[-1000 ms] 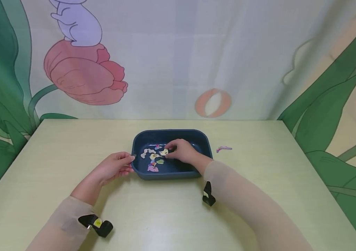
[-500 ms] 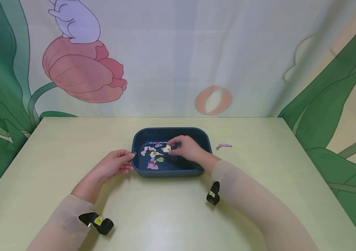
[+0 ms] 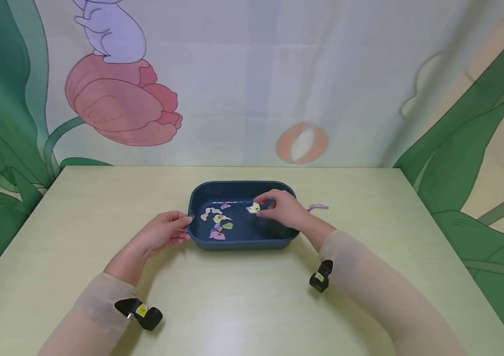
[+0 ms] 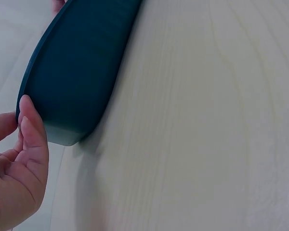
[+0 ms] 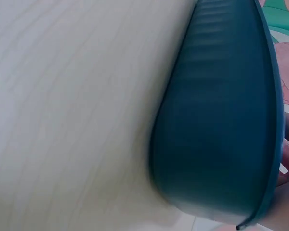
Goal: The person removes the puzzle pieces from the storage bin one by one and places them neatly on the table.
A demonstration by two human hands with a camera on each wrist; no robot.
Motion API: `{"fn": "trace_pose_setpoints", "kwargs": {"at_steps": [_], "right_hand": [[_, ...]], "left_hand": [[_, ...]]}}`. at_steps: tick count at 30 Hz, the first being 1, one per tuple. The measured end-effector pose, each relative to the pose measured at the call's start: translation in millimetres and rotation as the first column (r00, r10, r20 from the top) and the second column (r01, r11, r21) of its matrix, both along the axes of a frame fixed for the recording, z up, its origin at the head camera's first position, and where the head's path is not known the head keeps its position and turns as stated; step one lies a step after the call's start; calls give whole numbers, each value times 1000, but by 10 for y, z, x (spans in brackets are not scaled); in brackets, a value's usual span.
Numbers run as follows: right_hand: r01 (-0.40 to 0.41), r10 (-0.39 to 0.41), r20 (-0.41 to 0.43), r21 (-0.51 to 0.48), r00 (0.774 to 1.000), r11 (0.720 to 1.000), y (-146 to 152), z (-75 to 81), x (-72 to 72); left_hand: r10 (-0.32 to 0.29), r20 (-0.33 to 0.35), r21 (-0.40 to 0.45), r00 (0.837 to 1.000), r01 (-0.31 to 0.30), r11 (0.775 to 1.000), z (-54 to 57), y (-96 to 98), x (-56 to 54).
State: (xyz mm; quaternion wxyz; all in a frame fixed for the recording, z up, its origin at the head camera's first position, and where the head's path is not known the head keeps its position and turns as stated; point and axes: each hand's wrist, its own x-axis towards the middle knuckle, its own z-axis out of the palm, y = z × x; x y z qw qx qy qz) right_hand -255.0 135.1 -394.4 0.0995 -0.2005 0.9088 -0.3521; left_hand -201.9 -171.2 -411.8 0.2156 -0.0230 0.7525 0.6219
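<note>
A dark blue rectangular tray (image 3: 243, 245) stands on the table in the head view. My left hand (image 3: 169, 228) pinches its left rim between thumb and fingers; the left wrist view shows the fingers against the tray's outer wall (image 4: 82, 72). Over the tray's right half, my right hand (image 3: 282, 207) pinches a small flat yellow-and-white sticker-like cutout (image 3: 253, 208). Several similar flat pieces lie in the tray's left half, among them a pink one (image 3: 217, 235), a green one (image 3: 227, 225) and a pale wavy one (image 3: 210, 212). In the right wrist view the tray wall mostly hides that hand.
A thin pink-purple piece (image 3: 318, 206) lies on the pale wooden table (image 3: 234, 296), right of the tray and partly behind the right arm. A printed curtain (image 3: 216, 89) hangs behind the table. Each sleeve carries a small black camera, left (image 3: 147, 316) and right (image 3: 320, 278).
My right hand has carried the yellow-and-white cutout rightward, away from the other pieces, across the tray. The left hand keeps hold of the left rim.
</note>
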Motion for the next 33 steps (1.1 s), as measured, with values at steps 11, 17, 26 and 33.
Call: {"fn": "trace_pose_setpoints", "kwargs": {"at_steps": [11,17,26,33], "right_hand": [[12,-12,1,-11,1000,1000,156,65,50],[35,-34,26,-48,999,998,226,97,73],[41,-41,-2,-58,999,998,417,102,97],[50,-50,-5,-57,999,997,484,117,118]], "left_hand": [[-1,-11,44,1000,1,999,-23,41,-10],[-17,-17,89,1000,18,996,-26,32,5],[5,4,52,1000,-5,999,-38,27,-18],[8,6,50,1000,-8,999,-68,3,-13]]}}
